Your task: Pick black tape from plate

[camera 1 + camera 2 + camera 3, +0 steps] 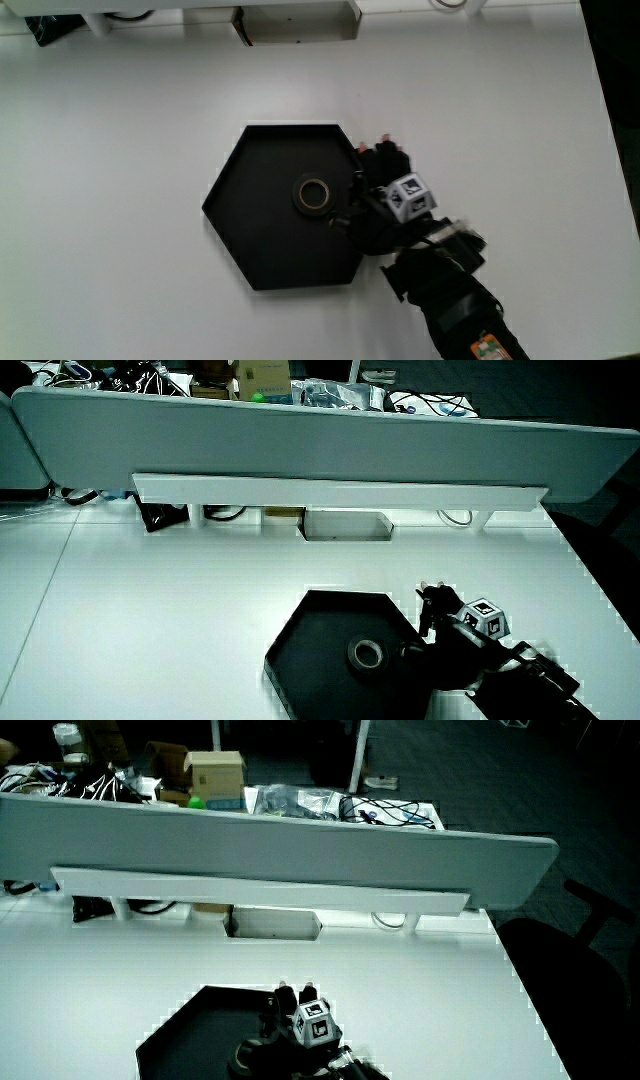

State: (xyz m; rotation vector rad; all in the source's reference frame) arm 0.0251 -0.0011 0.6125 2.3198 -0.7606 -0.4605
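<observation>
A black hexagonal plate (260, 235) lies on the white table, and the roll of black tape (314, 195) lies flat at its middle. The gloved hand (366, 186), with the patterned cube (410, 196) on its back, hovers over the plate's edge beside the tape. Its fingers are spread and hold nothing; the thumb reaches toward the roll without touching it. In a side view the tape (367, 654) lies on the plate (310, 650) close to the hand (436, 618). In a side view the hand (296, 1008) covers most of the roll on the plate (185, 1030).
A low grey partition (300, 435) with a white rail (340, 490) under it closes the table away from the person, with a cable opening (297, 22) below it. The table's edge (605, 110) runs near the forearm (455, 300). A dark chair (580, 955) stands off the table.
</observation>
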